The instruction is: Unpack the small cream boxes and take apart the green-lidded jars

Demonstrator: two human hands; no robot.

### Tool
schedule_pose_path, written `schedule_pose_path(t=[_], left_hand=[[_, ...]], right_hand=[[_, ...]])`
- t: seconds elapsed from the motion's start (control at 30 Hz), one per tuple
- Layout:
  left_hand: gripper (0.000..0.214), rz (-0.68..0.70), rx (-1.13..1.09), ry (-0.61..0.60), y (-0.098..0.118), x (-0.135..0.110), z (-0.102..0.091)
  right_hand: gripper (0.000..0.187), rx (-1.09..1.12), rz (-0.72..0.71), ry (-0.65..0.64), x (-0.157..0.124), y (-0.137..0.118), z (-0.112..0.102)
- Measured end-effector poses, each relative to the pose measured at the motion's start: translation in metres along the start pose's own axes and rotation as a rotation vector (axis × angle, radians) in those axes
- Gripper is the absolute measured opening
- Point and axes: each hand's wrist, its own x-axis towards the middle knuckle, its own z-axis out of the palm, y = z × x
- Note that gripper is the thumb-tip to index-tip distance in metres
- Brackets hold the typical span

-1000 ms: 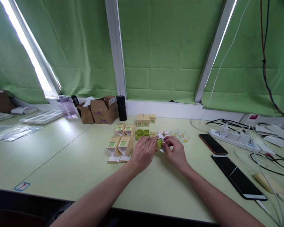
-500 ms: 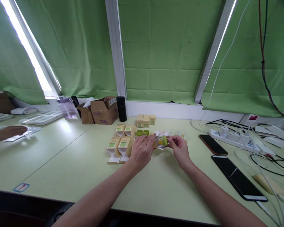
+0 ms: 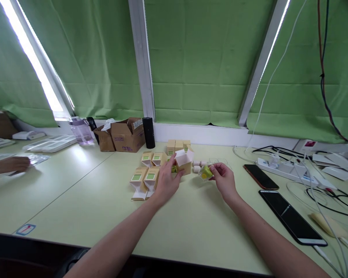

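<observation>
My left hand (image 3: 167, 178) grips a small kraft cardboard box (image 3: 184, 167), which stands upright with its white inner flaps spread at the top. Between the fingertips of my right hand (image 3: 224, 180) is a small yellow-green piece in clear plastic (image 3: 205, 173), apart from the box and to its right. Several small white-pink cylinders (image 3: 196, 169) lie just behind that piece. Left of my left hand are several box sleeves (image 3: 137, 178) with green labels and open lower flaps. Part of a green item (image 3: 173, 168) shows behind my left fingers.
Closed small boxes (image 3: 171, 146) stand at the back, beside clear plastic rounds (image 3: 220, 161) farther right. Two phones (image 3: 291, 216), a power strip (image 3: 281, 170) and cables occupy the right. At left are cartons (image 3: 127, 137), a black cylinder (image 3: 149, 133) and another person's hand (image 3: 17, 164).
The green piece has come away from the box's mouth, in my right hand. My left hand has turned the box upright, flaps up. The other person's hand has shifted slightly left.
</observation>
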Motion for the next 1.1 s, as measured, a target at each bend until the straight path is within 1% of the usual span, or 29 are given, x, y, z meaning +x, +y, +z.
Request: schedule_pose_path(t=[0.1,0.17,0.23,0.3,0.4,0.57,0.8,0.87,0.93,1.03,1.1], left_hand=[[0.074,-0.163,-0.394,-0.073,-0.001,0.004,0.003],[0.076,-0.241,-0.632,-0.112,-0.002,0.006,0.004],[0.072,-0.295,-0.801,-0.134,-0.003,0.008,0.006],[0.067,-0.348,-0.905,-0.151,-0.003,0.008,0.007],[0.058,-0.407,-0.977,-0.165,-0.003,0.007,0.008],[0.041,-0.451,-1.057,-0.151,-0.002,0.006,0.008],[0.032,-0.556,-1.155,-0.131,-0.002,0.004,0.007],[0.031,-0.577,-1.150,-0.133,-0.003,0.003,0.007],[0.032,-0.585,-1.137,-0.148,-0.002,0.002,0.007],[0.033,-0.582,-1.149,-0.190,0.000,0.001,0.007],[0.033,-0.571,-1.162,-0.221,0.004,0.000,0.007]], right_hand=[[0.046,-0.141,-0.078,-0.061,0.000,0.008,0.000],[0.043,-0.234,-0.116,-0.105,-0.001,0.011,0.000],[0.038,-0.323,-0.142,-0.146,-0.004,0.012,0.001],[0.034,-0.399,-0.161,-0.173,-0.006,0.011,0.001],[0.030,-0.473,-0.183,-0.195,-0.009,0.009,0.002],[0.030,-0.538,-0.219,-0.217,-0.012,0.007,0.003],[0.026,-0.549,-0.179,-0.288,-0.015,0.007,0.004],[0.026,-0.534,-0.196,-0.280,-0.015,0.006,0.004],[0.027,-0.511,-0.240,-0.244,-0.015,0.003,0.004],[0.030,-0.470,-0.299,-0.187,-0.017,-0.003,0.006],[0.032,-0.442,-0.308,-0.175,-0.021,-0.009,0.008]])
